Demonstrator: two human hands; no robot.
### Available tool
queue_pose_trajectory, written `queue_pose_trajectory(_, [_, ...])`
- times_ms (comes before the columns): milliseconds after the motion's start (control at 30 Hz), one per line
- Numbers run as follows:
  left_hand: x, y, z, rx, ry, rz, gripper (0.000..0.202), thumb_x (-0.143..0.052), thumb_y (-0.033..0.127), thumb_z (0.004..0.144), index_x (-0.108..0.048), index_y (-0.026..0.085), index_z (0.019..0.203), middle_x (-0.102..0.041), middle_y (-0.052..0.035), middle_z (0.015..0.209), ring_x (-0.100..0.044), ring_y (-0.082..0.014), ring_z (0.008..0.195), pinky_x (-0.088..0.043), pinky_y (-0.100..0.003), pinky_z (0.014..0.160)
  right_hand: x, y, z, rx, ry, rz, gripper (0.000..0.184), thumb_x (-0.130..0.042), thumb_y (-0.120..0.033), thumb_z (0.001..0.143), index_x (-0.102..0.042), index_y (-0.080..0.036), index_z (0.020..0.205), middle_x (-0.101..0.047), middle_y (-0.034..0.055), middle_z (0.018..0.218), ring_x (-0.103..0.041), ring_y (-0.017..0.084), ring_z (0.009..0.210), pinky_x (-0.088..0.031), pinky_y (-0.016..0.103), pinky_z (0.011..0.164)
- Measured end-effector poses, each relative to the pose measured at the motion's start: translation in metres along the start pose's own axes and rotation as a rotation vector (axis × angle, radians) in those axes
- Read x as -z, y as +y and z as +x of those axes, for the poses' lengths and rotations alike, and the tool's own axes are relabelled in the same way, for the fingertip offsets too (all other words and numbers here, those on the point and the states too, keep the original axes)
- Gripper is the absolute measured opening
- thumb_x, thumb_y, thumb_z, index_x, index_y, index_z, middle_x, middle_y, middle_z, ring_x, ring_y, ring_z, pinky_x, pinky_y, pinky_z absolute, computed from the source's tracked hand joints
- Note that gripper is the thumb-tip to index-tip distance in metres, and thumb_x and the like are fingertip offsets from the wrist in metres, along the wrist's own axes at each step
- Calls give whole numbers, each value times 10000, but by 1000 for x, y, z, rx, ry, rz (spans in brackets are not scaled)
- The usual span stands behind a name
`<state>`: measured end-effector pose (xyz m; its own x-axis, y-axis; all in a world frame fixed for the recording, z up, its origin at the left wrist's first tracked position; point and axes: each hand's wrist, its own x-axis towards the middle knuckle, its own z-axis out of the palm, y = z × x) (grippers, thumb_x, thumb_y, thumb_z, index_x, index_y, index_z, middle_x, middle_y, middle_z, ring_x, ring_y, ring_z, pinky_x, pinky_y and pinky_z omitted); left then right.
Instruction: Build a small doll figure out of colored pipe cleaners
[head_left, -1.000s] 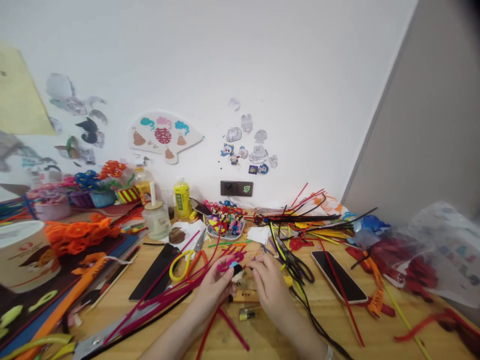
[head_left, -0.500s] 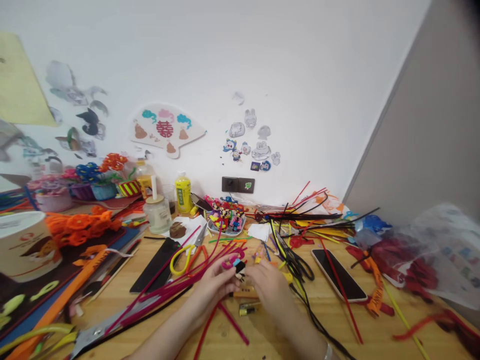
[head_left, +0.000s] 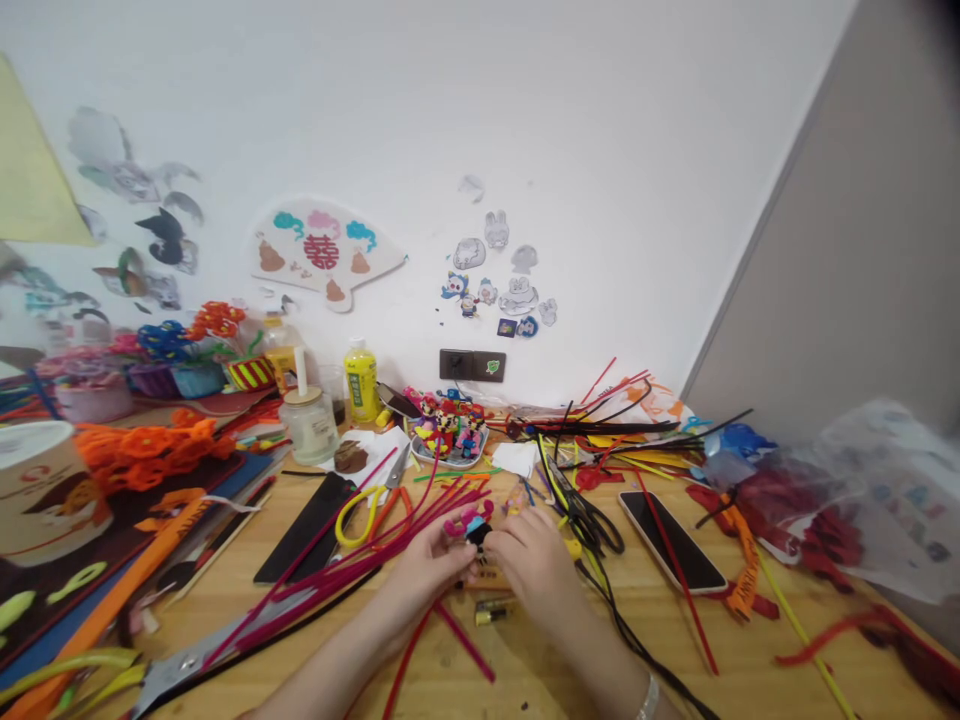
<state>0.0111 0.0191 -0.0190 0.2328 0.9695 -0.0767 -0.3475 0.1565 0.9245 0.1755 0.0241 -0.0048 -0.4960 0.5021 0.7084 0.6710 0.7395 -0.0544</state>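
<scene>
My left hand (head_left: 427, 570) and my right hand (head_left: 529, 562) meet over the wooden desk (head_left: 540, 680), fingers pinched together on a small pipe-cleaner figure (head_left: 472, 525) with pink, blue and black parts. A small wooden block (head_left: 491, 579) lies just under my fingertips, and a short yellow-and-black tube (head_left: 491, 613) sits a little nearer to me. Long magenta and red pipe cleaners (head_left: 352, 570) fan out leftward from under my left hand.
Yellow-handled scissors (head_left: 360, 512) and a black strip (head_left: 304, 530) lie left of my hands. Black scissors (head_left: 585, 512) and a phone (head_left: 671, 540) lie to the right. A plate of small figures (head_left: 448, 432), a yellow bottle (head_left: 361, 382) and a jar (head_left: 309, 425) stand at the back; a paper cup (head_left: 41, 490) stands far left.
My two hands have come closer together around the small figure. The view has shifted slightly, so the desk things sit a little higher and to the left.
</scene>
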Motion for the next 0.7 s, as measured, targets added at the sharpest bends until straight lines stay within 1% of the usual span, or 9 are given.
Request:
queue_pose_trajectory(133, [-5, 4, -3, -38, 13, 120, 552, -761, 339, 613, -553, 130, 1079, -602, 20, 641, -530, -108, 551, -411, -246, 576, -1, 1, -2, -73, -6, 123, 175, -475, -181, 877, -584, -191, 741, -598, 11, 696, -493, 158, 686, -335, 297, 710])
queue_pose_trajectory(200, [-8, 5, -4, -55, 6, 165, 545, -750, 371, 617, -556, 124, 1063, -603, 17, 647, -525, -112, 555, -407, -246, 576, -2, 0, -3, -116, -8, 170, 135, -522, -176, 853, -571, -187, 728, -606, 5, 703, -504, 157, 692, -338, 291, 703])
queue_pose_trajectory(300, [-8, 5, -4, -58, 6, 216, 569, -745, 400, 613, -540, 119, 1064, -602, 19, 638, -523, -114, 557, -403, -242, 569, -2, -1, -3, -139, -14, 186, 111, -568, -172, 825, -565, -187, 715, -609, 2, 702, -513, 159, 693, -342, 283, 682])
queue_pose_trajectory(467, [-6, 2, -2, -69, 22, 235, 573, -742, 450, 589, -539, 120, 1010, -607, 15, 651, -517, -112, 550, -410, -244, 556, 3, 3, -2, -148, -15, 175, 79, -584, -238, 824, -587, -188, 763, -633, 22, 735, -532, 175, 711, -355, 307, 708])
queue_pose_trajectory(567, [-5, 1, -1, -80, 32, 238, 554, -744, 462, 577, -551, 123, 970, -617, 7, 664, -520, -116, 571, -420, -249, 569, 9, 8, 0, -169, -45, 183, 68, -602, -229, 811, -591, -184, 761, -643, 23, 749, -544, 179, 724, -356, 311, 714])
queue_pose_trajectory(633, [-4, 0, -1, -89, 38, 221, 568, -747, 459, 575, -545, 129, 992, -624, 3, 693, -523, -116, 584, -429, -254, 586, 13, 12, 1, -178, -59, 197, 50, -604, -196, 804, -594, -179, 758, -645, 25, 757, -553, 181, 741, -359, 313, 727])
queue_pose_trajectory(700, [-3, 0, -1, -102, 42, 190, 609, -748, 443, 587, -517, 138, 1061, -634, -5, 751, -525, -113, 597, -434, -254, 598, 16, 13, 2, -188, -76, 222, 37, -599, -180, 801, -602, -178, 765, -650, 30, 769, -561, 184, 761, -365, 311, 734])
